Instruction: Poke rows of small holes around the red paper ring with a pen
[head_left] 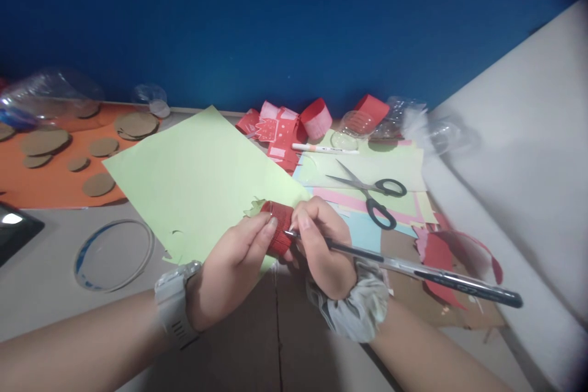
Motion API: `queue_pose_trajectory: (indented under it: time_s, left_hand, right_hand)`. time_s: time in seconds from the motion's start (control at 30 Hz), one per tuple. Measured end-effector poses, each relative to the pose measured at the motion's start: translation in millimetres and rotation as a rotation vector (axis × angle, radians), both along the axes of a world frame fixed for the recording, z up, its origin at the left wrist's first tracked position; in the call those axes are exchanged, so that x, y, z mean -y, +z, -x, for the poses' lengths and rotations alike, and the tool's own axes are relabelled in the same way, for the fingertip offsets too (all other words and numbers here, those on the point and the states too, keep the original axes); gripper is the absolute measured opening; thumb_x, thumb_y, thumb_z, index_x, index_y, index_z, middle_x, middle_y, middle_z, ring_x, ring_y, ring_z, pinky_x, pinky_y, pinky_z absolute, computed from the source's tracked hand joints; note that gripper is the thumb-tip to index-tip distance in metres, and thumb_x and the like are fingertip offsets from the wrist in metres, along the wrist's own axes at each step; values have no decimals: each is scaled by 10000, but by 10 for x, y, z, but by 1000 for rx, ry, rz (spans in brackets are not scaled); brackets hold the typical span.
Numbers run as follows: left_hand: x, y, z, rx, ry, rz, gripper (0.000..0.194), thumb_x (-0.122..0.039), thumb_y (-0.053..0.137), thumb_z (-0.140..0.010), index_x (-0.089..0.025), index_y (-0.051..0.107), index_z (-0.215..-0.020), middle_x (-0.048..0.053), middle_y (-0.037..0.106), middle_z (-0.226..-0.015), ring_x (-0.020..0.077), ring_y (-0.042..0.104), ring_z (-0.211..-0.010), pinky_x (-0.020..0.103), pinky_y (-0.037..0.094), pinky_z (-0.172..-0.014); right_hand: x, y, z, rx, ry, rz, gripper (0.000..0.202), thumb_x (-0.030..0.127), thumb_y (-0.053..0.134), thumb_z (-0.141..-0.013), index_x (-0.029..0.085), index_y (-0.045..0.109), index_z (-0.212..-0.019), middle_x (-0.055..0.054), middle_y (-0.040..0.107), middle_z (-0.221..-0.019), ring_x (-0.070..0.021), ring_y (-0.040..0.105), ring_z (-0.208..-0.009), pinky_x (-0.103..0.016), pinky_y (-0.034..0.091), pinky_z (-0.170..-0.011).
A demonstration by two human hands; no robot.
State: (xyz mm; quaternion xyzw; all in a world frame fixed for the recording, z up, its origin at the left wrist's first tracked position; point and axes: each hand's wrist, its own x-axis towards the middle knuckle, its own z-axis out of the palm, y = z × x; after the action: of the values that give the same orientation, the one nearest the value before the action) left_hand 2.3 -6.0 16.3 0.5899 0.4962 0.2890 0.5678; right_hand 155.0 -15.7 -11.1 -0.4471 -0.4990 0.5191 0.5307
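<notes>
My left hand (pixel 243 257) is closed around a small red ridged roll (pixel 281 234) with a pale green leaf-like paper piece (pixel 254 207) at its upper left. In my right hand (pixel 324 245) is a black-and-clear pen (pixel 413 269), its tip against or very near the roll's side. The fingers of the right hand also touch the roll's right edge. Beneath and behind lies a large light green paper sheet (pixel 193 177), its lower left edge cut. To the right, black-handled scissors (pixel 367 188) rest partly open on coloured papers.
Cardboard discs (pixel 98 184) lie on orange paper (pixel 27 190) at left, beside a clear plastic bottle (pixel 50 95). A tape ring (pixel 114 255) sits nearer. Behind are red paper cutouts (pixel 282 135) and a white marker (pixel 324 149). A white wall (pixel 528 135) bounds the right.
</notes>
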Motion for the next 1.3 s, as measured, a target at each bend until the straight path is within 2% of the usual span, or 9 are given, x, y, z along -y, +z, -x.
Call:
queue_pose_trajectory:
  time_s: [0.17, 0.37, 0.53, 0.73, 0.9, 1.1, 1.3]
  left_hand:
    - [10, 2, 3, 15, 5, -8, 413, -287, 398, -1044, -228, 625, -704, -21, 741, -772, 171, 629, -802, 287, 425, -859]
    - [0, 8, 5, -8, 20, -10, 391, -294, 423, -1036, -227, 599, -694, -22, 720, -750, 174, 629, -781, 292, 443, -843]
    - [2, 7, 5, 21, 7, -7, 408, -278, 396, -1043, -226, 622, -707, -23, 737, -746, 168, 643, -760, 293, 459, -843]
    - [13, 8, 7, 1, 44, -49, 360, -278, 444, -1027, -228, 568, -693, -38, 693, -717, 158, 622, -722, 282, 465, -788]
    - [14, -11, 13, 30, 24, -34, 374, -259, 413, -1045, -228, 608, -728, -37, 714, -720, 155, 638, -729, 283, 475, -812]
    - [4, 1, 12, -24, 33, -61, 382, -295, 435, -1042, -227, 596, -702, -23, 703, -727, 169, 631, -733, 290, 475, -793]
    - [6, 5, 12, 7, 20, -36, 394, -289, 420, -1040, -233, 598, -693, -40, 702, -717, 153, 630, -720, 256, 478, -799]
  right_hand:
    - [-7, 10, 4, -1, -31, -3, 257, 378, 517, -1029, 234, 534, -817, 83, 466, -557, -89, 493, -379, -213, 364, -386]
    - [2, 3, -12, 78, -3, -15, 261, 366, 546, -1012, 233, 531, -788, 64, 528, -557, -107, 521, -413, -236, 404, -421]
    - [-7, 19, -1, 15, -13, 10, 262, 390, 511, -1024, 239, 528, -811, 76, 481, -537, -105, 498, -386, -230, 374, -393]
    - [8, 11, -12, 109, 4, -9, 272, 396, 545, -1001, 234, 535, -784, 60, 538, -543, -110, 520, -404, -235, 396, -408]
    - [8, 9, -8, 70, -21, 24, 269, 411, 515, -1010, 237, 531, -806, 62, 510, -558, -114, 519, -398, -241, 397, -401]
    - [7, 18, -22, 147, 0, -56, 268, 368, 545, -1002, 236, 531, -770, 57, 543, -559, -106, 514, -413, -235, 389, -405]
    - [14, 8, -13, 101, -21, 11, 258, 393, 521, -1013, 239, 541, -808, 61, 532, -539, -117, 519, -395, -240, 391, -391]
